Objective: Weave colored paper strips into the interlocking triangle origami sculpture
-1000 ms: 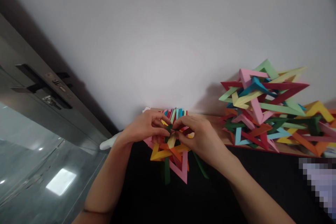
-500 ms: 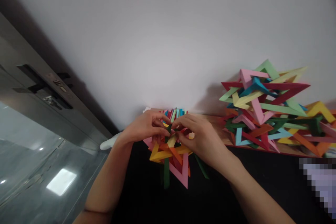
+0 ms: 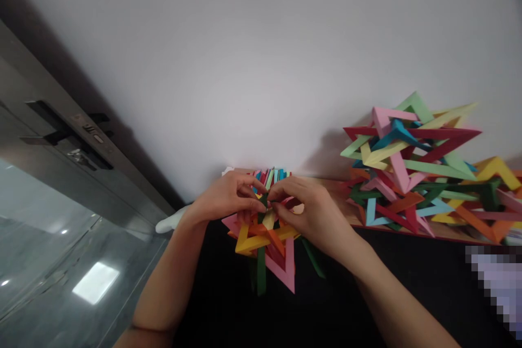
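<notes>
My left hand (image 3: 230,196) and my right hand (image 3: 304,201) meet at the top of a folded-paper model (image 3: 250,243) made of interlocked yellow, orange, pink and green strips. Both hands pinch dark green paper strips (image 3: 261,269) that belong to it, thumbs and forefingers almost touching. Two green ends hang free below, one on each side. The exact joint between the fingertips is partly hidden. Behind my hands stands a row of folded paper strips (image 3: 271,175) in many colours.
At the right, several finished-looking paper star models (image 3: 408,141) are piled on a wooden shelf (image 3: 340,196) against a pale wall (image 3: 261,65). A grey door with a black handle (image 3: 69,133) stands at the left. A white rounded object (image 3: 171,221) lies by my left forearm.
The paper model has shifted slightly to the right and turned a little. My fingertips have drawn slightly closer together on the green strips.
</notes>
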`<state>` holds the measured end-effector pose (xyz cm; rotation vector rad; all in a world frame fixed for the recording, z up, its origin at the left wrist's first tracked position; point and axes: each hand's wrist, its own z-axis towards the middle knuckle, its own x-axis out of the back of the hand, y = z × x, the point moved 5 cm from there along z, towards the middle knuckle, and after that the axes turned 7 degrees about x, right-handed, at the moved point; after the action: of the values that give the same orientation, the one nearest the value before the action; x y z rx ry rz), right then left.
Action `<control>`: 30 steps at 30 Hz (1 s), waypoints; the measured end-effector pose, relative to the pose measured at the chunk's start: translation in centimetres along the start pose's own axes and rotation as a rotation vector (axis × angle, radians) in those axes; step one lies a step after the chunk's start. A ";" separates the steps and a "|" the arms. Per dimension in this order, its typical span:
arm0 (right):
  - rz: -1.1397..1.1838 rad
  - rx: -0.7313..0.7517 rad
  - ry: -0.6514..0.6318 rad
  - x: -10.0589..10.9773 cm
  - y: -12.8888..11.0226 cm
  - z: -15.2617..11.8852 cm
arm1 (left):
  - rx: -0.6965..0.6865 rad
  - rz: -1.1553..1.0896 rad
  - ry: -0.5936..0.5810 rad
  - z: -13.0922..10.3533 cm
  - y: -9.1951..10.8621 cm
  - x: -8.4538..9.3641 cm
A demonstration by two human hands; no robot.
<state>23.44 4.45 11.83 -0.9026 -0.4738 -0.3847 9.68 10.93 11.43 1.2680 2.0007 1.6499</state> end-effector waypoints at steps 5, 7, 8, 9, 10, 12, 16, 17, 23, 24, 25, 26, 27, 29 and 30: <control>0.203 -0.171 0.017 -0.2 0.7 -0.1 | 0.003 -0.013 0.012 0.0 0.0 0.0; 0.243 -0.241 0.017 -0.3 0.9 -0.1 | -0.009 -0.008 0.023 -0.1 0.1 -0.1; 0.259 -0.266 0.016 -0.3 1.0 -0.1 | -0.015 -0.001 0.027 -0.2 0.2 -0.1; 0.277 -0.284 0.015 -0.3 1.0 -0.1 | -0.019 0.007 0.031 -0.2 0.2 -0.2; 0.299 -0.298 0.013 -0.3 1.0 -0.1 | -0.021 0.016 0.033 -0.3 0.2 -0.2; 0.347 -0.323 0.004 -0.4 1.1 -0.1 | -0.017 0.025 0.035 -0.4 0.2 -0.3; 0.413 -0.357 -0.037 -0.4 1.3 -0.1 | 0.011 0.028 0.033 -0.5 0.3 -0.4; 0.415 -0.357 -0.050 -0.4 1.4 -0.1 | 0.015 0.024 0.036 -0.5 0.4 -0.5; 0.397 -0.327 -0.056 -0.3 1.5 -0.1 | 0.026 -0.010 0.060 -0.3 0.6 -0.7; 0.404 -0.331 -0.059 -0.3 1.5 -0.1 | 0.029 -0.015 0.065 -0.3 0.6 -0.7; 0.416 -0.336 -0.064 -0.4 1.6 -0.1 | 0.034 -0.021 0.070 -0.2 0.6 -0.7; 0.431 -0.342 -0.067 -0.4 1.6 -0.1 | 0.039 -0.026 0.077 -0.2 0.6 -0.8; 0.444 -0.347 -0.067 -0.4 1.7 -0.2 | 0.042 -0.035 0.081 -0.2 0.6 -0.8; 0.463 -0.352 -0.068 -0.4 1.7 -0.2 | 0.041 -0.045 0.085 -0.2 0.6 -0.8; 0.470 -0.353 -0.070 -0.4 1.7 -0.2 | 0.040 -0.046 0.084 -0.2 0.5 -0.8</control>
<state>23.98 5.30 10.37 -1.3359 -0.2465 -0.0027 10.31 10.19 11.69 1.1754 2.1055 1.6765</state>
